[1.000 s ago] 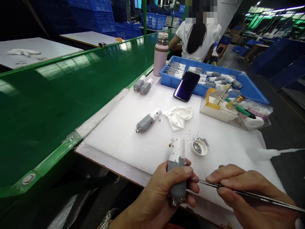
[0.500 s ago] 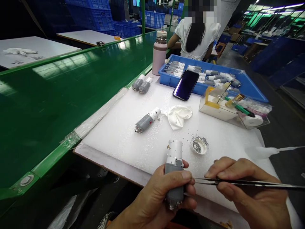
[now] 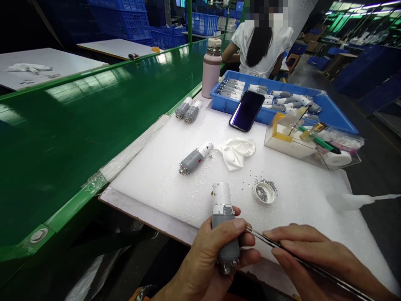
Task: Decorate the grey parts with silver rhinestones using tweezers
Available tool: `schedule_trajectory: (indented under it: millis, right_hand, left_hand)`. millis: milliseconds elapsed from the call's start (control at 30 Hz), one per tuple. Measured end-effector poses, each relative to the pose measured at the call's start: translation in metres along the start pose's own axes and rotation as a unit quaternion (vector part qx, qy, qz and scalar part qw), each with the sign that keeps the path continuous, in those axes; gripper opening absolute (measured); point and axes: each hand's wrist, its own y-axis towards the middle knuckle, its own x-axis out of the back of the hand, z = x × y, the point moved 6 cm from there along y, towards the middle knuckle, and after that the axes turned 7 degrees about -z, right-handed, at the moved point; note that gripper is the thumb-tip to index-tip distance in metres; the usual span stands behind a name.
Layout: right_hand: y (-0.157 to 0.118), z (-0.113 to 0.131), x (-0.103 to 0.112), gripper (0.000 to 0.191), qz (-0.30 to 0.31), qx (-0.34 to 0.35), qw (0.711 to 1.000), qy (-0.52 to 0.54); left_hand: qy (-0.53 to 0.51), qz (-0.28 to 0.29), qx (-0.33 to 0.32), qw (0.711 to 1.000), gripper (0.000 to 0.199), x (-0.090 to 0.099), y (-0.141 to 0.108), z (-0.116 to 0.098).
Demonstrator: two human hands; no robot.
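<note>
Big picture first: a long green conveyor belt (image 3: 94, 125) runs up the left of the view, blue crates (image 3: 119, 19) are stacked behind it, and a co-worker in a white top (image 3: 263, 46) is at work beyond the table (image 3: 140, 215). On that table lies a white foam sheet (image 3: 163, 184), and at its far edge sits a blue plastic tray (image 3: 332, 113) packed with grey-and-white motor units. Right beside it, a clear acrylic box (image 3: 291, 144) and a pink water bottle (image 3: 211, 71); a smartphone (image 3: 246, 110) leans against the tray.

Down on the foam: a finished-looking gear motor (image 3: 194, 161) lying on its side, two grey gearboxes (image 3: 187, 112) side by side, a white cloth (image 3: 235, 152), and a bottle cap (image 3: 265, 192) full of tiny screws.

And in close, the left hand (image 3: 213, 259) has its fingers (image 3: 238, 224) wrapped firmly round an upright gear motor (image 3: 223, 209), held just above the foam's near edge. The right hand (image 3: 313, 255) pinches long tweezers (image 3: 257, 235) in a narrow grip, tips right by that left thumb!
</note>
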Motion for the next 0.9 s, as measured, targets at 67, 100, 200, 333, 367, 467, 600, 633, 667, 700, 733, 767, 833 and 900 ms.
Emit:
schedule_trajectory:
  millis: [67,100,200,333,367,467,600,633,667,700,733,767,833,900]
  right_hand:
    - [0.0,0.0,-0.002,0.02,0.02,-0.002,1.0,0.0]
    - [0.0,0.001,-0.003,0.02,0.011,-0.003,1.0,0.001]
    - [-0.001,0.003,-0.001,0.018,-0.065,-0.036,0.997,0.024]
    - [-0.001,-0.001,0.0,0.014,-0.148,-0.122,0.979,0.065]
    - [0.0,-0.002,0.001,0.013,-0.175,-0.14,0.972,0.073]
    - [0.002,-0.007,0.005,0.012,-0.274,-0.217,0.932,0.099]
    - [0.004,-0.005,0.003,0.017,-0.34,-0.255,0.9,0.094]
    - [0.004,-0.003,0.002,0.016,-0.34,-0.248,0.904,0.081]
    - [0.004,-0.002,0.001,0.016,-0.338,-0.242,0.907,0.07]
    - [0.003,-0.001,0.001,0.016,-0.336,-0.238,0.91,0.055]
    - [0.002,-0.001,0.001,0.016,-0.334,-0.234,0.912,0.041]
    - [0.001,-0.001,0.002,0.015,-0.33,-0.232,0.914,0.031]
    - [0.0,0.0,0.001,0.014,-0.314,-0.225,0.922,0.023]
    - [-0.001,0.001,0.001,0.013,-0.303,-0.233,0.924,0.011]
  left_hand:
    - [-0.001,0.002,-0.004,1.0,0.014,-0.001,0.0,-0.001]
    - [-0.002,0.004,-0.007,1.0,0.015,-0.001,0.0,-0.001]
    - [-0.002,0.03,-0.019,0.999,0.024,0.0,0.002,0.0]
    - [0.048,0.128,-0.027,0.99,0.033,-0.002,0.007,0.003]
    - [0.064,0.162,-0.018,0.985,0.038,-0.003,0.007,0.006]
    - [0.077,0.207,-0.001,0.975,0.046,-0.002,0.006,0.01]
    - [0.083,0.148,-0.048,0.984,0.039,0.002,0.0,0.004]
    - [0.093,0.148,-0.055,0.983,0.038,0.001,-0.002,0.005]
    - [0.1,0.154,-0.056,0.981,0.038,0.0,-0.004,0.006]
    - [0.099,0.163,-0.052,0.98,0.036,-0.001,-0.005,0.008]
    - [0.091,0.172,-0.046,0.98,0.035,-0.002,-0.005,0.01]
    - [0.081,0.18,-0.038,0.98,0.033,-0.002,-0.004,0.013]
    - [0.065,0.193,-0.028,0.979,0.031,0.001,0.0,0.018]
    - [0.07,0.209,-0.029,0.975,0.031,0.003,0.005,0.02]
